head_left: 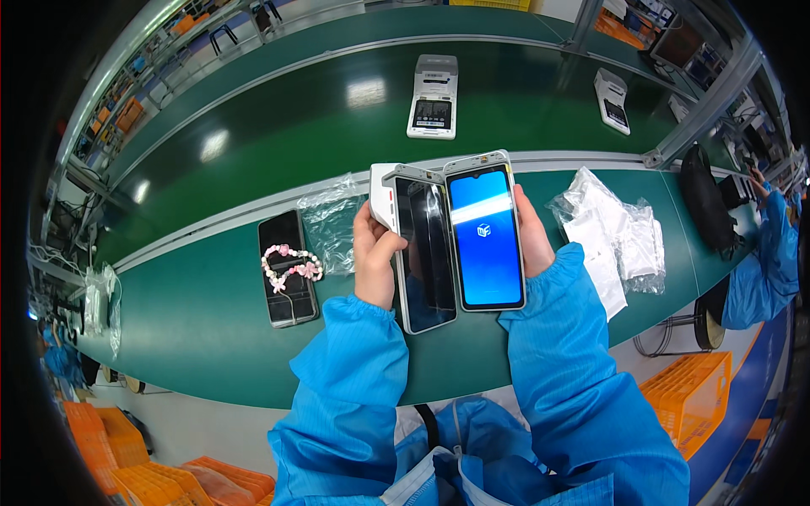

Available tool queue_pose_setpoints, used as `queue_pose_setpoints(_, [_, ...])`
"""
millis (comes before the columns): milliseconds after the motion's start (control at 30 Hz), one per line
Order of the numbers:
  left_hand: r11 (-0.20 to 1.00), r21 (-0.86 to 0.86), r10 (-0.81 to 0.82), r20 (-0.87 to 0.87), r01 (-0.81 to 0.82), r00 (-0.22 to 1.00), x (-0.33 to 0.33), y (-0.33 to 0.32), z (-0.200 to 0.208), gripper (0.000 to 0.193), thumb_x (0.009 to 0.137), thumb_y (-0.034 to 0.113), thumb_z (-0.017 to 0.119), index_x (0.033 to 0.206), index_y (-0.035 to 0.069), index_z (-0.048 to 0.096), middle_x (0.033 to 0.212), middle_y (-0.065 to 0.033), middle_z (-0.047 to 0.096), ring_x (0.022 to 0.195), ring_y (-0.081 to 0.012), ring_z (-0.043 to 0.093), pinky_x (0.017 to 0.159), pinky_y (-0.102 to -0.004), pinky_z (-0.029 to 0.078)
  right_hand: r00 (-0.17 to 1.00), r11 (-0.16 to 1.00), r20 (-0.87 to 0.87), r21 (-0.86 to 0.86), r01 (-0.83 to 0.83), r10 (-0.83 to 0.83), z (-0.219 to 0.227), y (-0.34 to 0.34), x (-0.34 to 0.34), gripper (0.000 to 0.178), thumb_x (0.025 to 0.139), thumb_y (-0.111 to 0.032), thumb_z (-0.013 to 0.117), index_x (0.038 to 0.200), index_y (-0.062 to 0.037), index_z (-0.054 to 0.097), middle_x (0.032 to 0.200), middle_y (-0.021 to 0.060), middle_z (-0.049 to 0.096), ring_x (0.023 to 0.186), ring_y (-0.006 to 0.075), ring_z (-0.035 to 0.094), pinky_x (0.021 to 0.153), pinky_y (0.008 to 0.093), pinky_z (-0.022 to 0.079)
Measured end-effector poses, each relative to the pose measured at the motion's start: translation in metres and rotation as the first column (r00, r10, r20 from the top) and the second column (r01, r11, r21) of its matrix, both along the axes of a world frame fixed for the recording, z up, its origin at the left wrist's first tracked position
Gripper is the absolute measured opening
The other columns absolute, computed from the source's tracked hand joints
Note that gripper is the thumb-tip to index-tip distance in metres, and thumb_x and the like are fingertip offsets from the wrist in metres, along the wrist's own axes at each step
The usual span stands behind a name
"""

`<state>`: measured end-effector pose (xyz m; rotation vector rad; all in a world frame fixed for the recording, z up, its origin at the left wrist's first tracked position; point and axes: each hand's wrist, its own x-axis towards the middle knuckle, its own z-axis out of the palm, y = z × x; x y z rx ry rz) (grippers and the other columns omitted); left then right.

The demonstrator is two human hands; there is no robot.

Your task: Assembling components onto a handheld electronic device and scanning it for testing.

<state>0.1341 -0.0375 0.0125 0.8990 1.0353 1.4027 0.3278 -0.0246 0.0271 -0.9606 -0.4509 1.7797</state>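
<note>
My left hand is closed around a white handheld terminal, its thumb near the side edge. This terminal's screen is dark and glossy, with reflections on it, and a bulky white housing shows at its upper left. My right hand grips the outer edge of a second handheld terminal, whose screen glows blue with a small white logo. Both terminals are tilted up side by side above the green bench, their inner edges nearly touching. The fingers behind them are hidden.
Left lies a dark phone with a pink-and-white bead bracelet, beside a clear plastic bag. White plastic packaging lies right. Two white terminals rest on the green belt beyond the metal rail. Orange crates stand below.
</note>
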Motion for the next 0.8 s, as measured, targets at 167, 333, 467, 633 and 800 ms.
queue_pose_setpoints(167, [0.999, 0.045, 0.020, 0.061, -0.023, 0.998, -0.001, 0.004, -0.002, 0.068, 0.074, 0.011, 0.050, 0.135, -0.009, 0.027, 0.117, -0.0140, 0.050, 0.103, -0.0182, 0.048, 0.090, -0.0285, 0.038, 0.999, 0.999, -0.010, 0.035, -0.033, 0.033, -0.006, 0.002, 0.003, 0.055, 0.096, -0.047, 0.027, 0.130, -0.0068, 0.045, 0.117, 0.0137, 0.058, 0.097, 0.0242, 0.061, 0.082, 0.0361, 0.052])
queue_pose_setpoints(333, [1.000, 0.003, -0.027, 0.114, 0.027, 0.993, -0.010, 0.007, -0.003, 0.062, 0.081, 0.020, 0.052, 0.133, -0.009, 0.033, 0.122, -0.0136, 0.050, 0.115, -0.0196, 0.044, 0.100, -0.0282, 0.029, 0.996, 1.000, 0.090, 0.001, -0.004, 0.004, -0.005, 0.001, 0.002, 0.055, 0.096, -0.047, 0.026, 0.129, -0.0069, 0.045, 0.116, 0.0140, 0.058, 0.098, 0.0235, 0.061, 0.082, 0.0359, 0.052])
queue_pose_setpoints(467, [0.988, -0.011, 0.151, -0.017, -0.151, 0.988, -0.019, 0.014, -0.021, 0.051, 0.088, 0.030, 0.046, 0.130, 0.002, 0.043, 0.127, -0.0103, 0.048, 0.120, -0.0186, 0.042, 0.102, -0.0273, 0.028, 0.938, 0.997, 0.340, 0.060, 0.041, -0.059, -0.044, 0.013, 0.020, 0.055, 0.095, -0.048, 0.032, 0.113, -0.0009, 0.055, 0.101, 0.0129, 0.063, 0.085, 0.0209, 0.062, 0.074, 0.0326, 0.049])
queue_pose_setpoints(633, [0.974, -0.048, 0.222, 0.008, -0.221, 0.975, -0.008, 0.007, -0.004, 0.054, 0.087, 0.029, 0.049, 0.134, 0.004, 0.037, 0.136, -0.0184, 0.037, 0.127, -0.0239, 0.031, 0.108, -0.0325, 0.017, 0.745, 0.980, 0.637, 0.112, 0.164, -0.197, -0.029, 0.007, 0.022, 0.062, 0.091, -0.049, 0.041, 0.086, 0.0070, 0.066, 0.084, 0.0154, 0.067, 0.072, 0.0215, 0.060, 0.068, 0.0326, 0.044])
queue_pose_setpoints(800, [0.960, 0.036, 0.278, -0.073, -0.276, 0.958, -0.013, 0.009, -0.013, 0.048, 0.089, 0.021, 0.050, 0.130, 0.002, 0.036, 0.127, -0.0215, 0.047, 0.117, -0.0242, 0.044, 0.103, -0.0314, 0.028, 0.368, 0.963, 0.890, 0.253, 0.091, -0.269, -0.027, 0.004, 0.028, 0.045, 0.092, -0.031, 0.045, 0.078, 0.0075, 0.064, 0.070, 0.0118, 0.065, 0.062, 0.0186, 0.059, 0.059, 0.0318, 0.044])
